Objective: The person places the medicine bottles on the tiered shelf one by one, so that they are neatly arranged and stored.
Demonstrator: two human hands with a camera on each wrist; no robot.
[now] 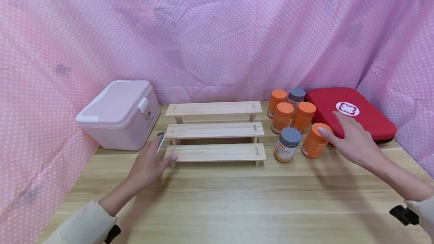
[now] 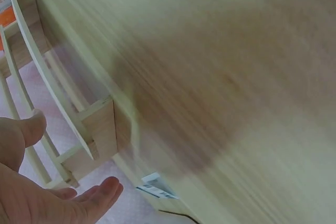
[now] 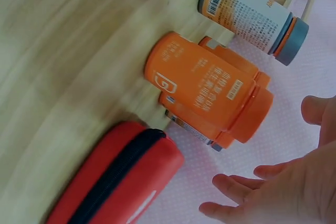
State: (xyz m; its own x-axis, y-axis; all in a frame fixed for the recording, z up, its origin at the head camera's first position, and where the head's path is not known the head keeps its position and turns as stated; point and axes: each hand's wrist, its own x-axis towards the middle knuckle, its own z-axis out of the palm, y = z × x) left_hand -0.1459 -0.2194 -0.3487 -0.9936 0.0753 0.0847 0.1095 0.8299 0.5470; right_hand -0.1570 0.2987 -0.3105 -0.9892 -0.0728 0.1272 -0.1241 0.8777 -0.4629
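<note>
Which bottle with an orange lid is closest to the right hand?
The frontmost orange-lidded orange plastic bottle, just by the right hand; the other three orange-lidded bottles stand farther back.

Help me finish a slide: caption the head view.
Left hand beside a stepped wooden rack, right hand near an orange jar, with a pale box at left and red case at right.

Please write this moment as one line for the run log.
left hand: holding nothing, near wooden rack | right hand: holding nothing, near front orange-capped bottle | red case: closed
</note>
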